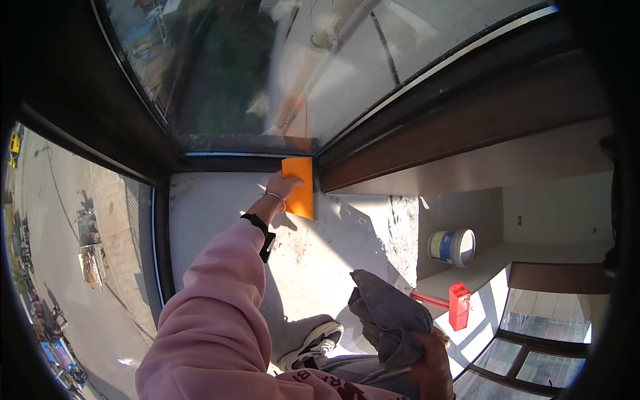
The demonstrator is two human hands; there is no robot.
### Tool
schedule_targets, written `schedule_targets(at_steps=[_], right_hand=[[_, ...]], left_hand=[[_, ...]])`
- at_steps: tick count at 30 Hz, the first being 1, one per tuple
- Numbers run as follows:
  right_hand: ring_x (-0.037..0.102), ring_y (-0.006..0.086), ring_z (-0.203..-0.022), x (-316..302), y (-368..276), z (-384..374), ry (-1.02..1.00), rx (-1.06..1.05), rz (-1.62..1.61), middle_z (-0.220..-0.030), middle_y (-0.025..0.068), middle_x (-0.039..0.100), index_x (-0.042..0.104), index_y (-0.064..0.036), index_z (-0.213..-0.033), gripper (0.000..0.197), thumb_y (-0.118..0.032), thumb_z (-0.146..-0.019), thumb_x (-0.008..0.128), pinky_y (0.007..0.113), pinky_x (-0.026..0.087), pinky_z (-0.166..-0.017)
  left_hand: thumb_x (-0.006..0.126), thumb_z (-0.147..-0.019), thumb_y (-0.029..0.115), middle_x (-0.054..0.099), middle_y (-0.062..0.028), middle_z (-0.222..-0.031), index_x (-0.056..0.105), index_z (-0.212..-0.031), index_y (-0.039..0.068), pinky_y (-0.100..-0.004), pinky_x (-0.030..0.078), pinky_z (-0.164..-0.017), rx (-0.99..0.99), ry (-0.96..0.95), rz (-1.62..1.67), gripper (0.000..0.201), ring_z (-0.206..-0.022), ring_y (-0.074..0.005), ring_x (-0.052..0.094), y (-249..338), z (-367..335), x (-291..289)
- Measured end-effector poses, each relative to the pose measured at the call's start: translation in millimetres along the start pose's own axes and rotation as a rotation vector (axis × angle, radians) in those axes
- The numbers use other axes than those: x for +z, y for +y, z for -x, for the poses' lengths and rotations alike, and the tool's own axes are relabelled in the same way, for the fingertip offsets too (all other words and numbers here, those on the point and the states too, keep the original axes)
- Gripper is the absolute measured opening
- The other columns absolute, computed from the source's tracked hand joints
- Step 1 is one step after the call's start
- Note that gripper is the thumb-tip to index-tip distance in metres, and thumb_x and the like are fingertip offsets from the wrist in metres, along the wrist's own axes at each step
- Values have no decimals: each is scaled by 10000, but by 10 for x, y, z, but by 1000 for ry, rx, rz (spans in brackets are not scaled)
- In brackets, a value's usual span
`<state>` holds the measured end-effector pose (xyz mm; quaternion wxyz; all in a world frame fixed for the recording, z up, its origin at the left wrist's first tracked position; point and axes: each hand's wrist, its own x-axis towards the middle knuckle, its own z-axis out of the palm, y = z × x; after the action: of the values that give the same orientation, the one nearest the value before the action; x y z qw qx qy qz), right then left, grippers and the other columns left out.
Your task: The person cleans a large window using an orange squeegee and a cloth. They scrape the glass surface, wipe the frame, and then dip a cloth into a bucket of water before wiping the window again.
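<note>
Pinching the orange sheet (301, 200) beside the far window frame (230, 163), our left hand (282, 187) would do well, we judge, to hold it flat and steady; nearer and right, our right hand (432, 361) clutches the grey cloth (387, 317), a red tool (459, 307) beside it.
</note>
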<state>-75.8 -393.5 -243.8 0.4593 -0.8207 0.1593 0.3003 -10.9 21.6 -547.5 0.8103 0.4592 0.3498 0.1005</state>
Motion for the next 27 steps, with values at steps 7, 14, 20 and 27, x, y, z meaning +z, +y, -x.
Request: schedule_targets(at_steps=[7, 14, 20, 27], right_hand=[[613, 378, -981, 9, -279, 158, -204, -699, 769, -1030, 217, 631, 628, -66, -1077, 440, 6, -646, 679, 407, 492, -857], [617, 382, -978, -112, 81, -38, -153, -410, 434, -1027, 216, 633, 621, -57, -1082, 426, -7, -663, 680, 406, 492, -866], [620, 375, -980, -137, 287, -186, -89, -90, 43, -1026, 215, 636, 627, -52, -1070, 431, -17, -646, 698, 397, 492, -861], [623, 361, -971, -35, -225, 72, -176, -571, 809, -1008, 200, 634, 627, -51, -1061, 426, -37, -645, 715, 392, 495, -830]], left_hand=[[684, -762, 48, 677, -80, -923, 652, -998, 9, -345, 531, -739, -32, -105, 48, 241, -827, -206, 663, 408, 261, -99], [672, -754, 32, 680, -86, -940, 659, -998, 9, -341, 525, -745, -4, -48, 5, 246, -828, -198, 659, 157, 95, -26], [682, -739, 38, 688, -64, -911, 677, -958, 17, -314, 508, -745, 89, -220, 86, 219, -822, -170, 655, 526, 258, -38], [685, -751, 41, 686, -67, -921, 673, -977, 9, -323, 516, -745, 5, -71, -43, 229, -813, -175, 656, 541, 293, -61]])
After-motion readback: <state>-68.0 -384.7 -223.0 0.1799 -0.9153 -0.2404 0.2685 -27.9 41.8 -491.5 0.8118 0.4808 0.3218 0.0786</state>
